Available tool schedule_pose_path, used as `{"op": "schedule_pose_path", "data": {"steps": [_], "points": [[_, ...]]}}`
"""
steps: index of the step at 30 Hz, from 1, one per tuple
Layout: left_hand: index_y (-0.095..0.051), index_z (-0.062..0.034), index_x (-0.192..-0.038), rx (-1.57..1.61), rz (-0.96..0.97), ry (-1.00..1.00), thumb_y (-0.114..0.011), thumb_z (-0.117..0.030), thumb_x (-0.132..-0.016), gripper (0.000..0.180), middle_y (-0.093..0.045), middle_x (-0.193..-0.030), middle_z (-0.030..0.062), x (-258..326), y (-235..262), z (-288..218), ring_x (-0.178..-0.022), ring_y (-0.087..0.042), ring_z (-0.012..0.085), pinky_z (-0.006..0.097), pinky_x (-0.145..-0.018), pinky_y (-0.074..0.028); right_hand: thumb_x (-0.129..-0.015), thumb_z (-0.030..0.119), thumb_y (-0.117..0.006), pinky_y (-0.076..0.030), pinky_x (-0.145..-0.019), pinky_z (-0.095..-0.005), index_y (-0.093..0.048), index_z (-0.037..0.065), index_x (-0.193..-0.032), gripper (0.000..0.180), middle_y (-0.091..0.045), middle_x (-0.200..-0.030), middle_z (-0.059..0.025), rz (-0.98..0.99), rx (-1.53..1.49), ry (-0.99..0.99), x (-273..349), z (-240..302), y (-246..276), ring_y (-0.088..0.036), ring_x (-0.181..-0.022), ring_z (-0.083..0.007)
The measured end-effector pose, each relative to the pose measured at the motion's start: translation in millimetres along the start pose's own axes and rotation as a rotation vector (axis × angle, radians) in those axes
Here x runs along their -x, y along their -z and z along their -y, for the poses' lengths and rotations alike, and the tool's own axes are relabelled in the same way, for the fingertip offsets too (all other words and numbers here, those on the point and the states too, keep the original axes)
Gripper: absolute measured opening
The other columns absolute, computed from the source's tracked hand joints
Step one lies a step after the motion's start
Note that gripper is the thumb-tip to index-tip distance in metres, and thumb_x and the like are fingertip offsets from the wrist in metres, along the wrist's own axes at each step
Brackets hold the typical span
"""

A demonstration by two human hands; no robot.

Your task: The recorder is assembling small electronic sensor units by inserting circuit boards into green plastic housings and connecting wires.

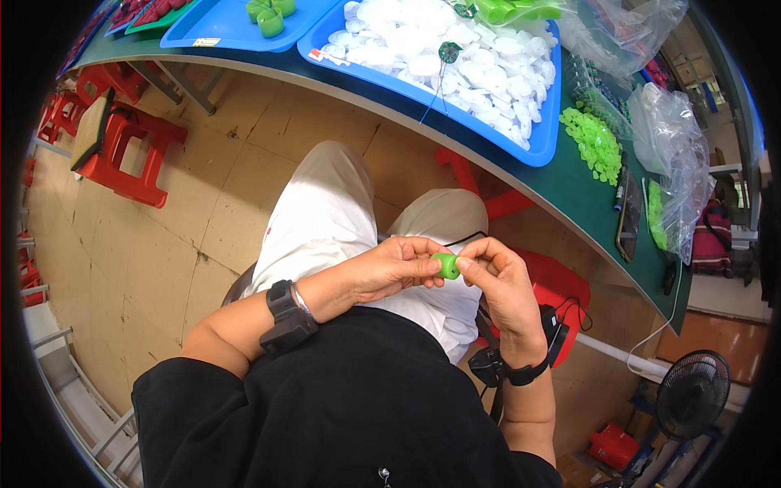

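A small green plastic piece is pinched between both of my hands above my lap. My left hand grips it from the left with curled fingers, a black band on that wrist. My right hand holds its right side with thumb and fingertips, also with a black wrist strap. I sit in light trousers and a black top, turned away from the table.
A green table curves across the top. On it stand a blue tray of white round pieces, another blue tray with green parts, a heap of small green pieces and clear plastic bags. Red stools stand left; a black fan lower right.
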State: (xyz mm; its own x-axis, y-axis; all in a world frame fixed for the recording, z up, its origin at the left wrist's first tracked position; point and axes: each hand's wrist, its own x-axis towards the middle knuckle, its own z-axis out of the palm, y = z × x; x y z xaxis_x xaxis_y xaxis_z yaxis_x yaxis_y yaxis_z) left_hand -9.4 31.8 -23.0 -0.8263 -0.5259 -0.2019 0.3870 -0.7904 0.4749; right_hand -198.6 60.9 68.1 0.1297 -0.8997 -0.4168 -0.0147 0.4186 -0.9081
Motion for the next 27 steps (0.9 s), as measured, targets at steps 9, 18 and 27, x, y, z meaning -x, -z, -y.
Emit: {"op": "schedule_pose_path", "data": {"steps": [9, 18, 27], "points": [[-0.057, -0.0006, -0.117, -0.021, 0.014, 0.029, -0.06, -0.016, -0.094, 0.028, -0.064, -0.099, 0.007, -0.7, 6.9, 5.5, -0.086, -0.06, 0.011, 0.024, -0.079, -0.05, -0.087, 0.008, -0.067, -0.045, -0.069, -0.022, -0.056, 0.001, -0.098, 0.017, -0.058, -0.088, -0.0025, 0.059, -0.09, -0.052, -6.3, -12.3, 7.3, -0.055, -0.076, -0.0077], [-0.055, 0.0021, -0.119, 0.04, 0.05, 0.146, -0.06, -0.019, -0.094, 0.033, -0.064, -0.104, 0.0076, -1.3, 14.4, 7.6, -0.086, -0.061, 0.0111, 0.023, -0.078, -0.05, -0.086, 0.009, -0.068, -0.05, -0.069, -0.0243, -0.058, 0.001, -0.096, 0.017, -0.059, -0.088, -0.0036, 0.2, -0.153, -0.243, -12.4, -16.9, 19.7, -0.061, -0.072, -0.0112], [-0.055, 0.0017, -0.117, 0.202, 0.1, 0.087, -0.056, -0.024, -0.096, 0.034, -0.062, -0.105, 0.0092, -10.5, 22.6, 11.9, -0.092, -0.062, 0.0124, 0.023, -0.084, -0.053, -0.084, 0.0, -0.065, -0.051, -0.066, -0.0277, -0.066, 0.0, -0.089, 0.005, -0.064, -0.087, -0.0084, -0.136, 0.476, 0.423, -3.1, -15.8, -2.2, -0.064, -0.072, -0.0167]]}}
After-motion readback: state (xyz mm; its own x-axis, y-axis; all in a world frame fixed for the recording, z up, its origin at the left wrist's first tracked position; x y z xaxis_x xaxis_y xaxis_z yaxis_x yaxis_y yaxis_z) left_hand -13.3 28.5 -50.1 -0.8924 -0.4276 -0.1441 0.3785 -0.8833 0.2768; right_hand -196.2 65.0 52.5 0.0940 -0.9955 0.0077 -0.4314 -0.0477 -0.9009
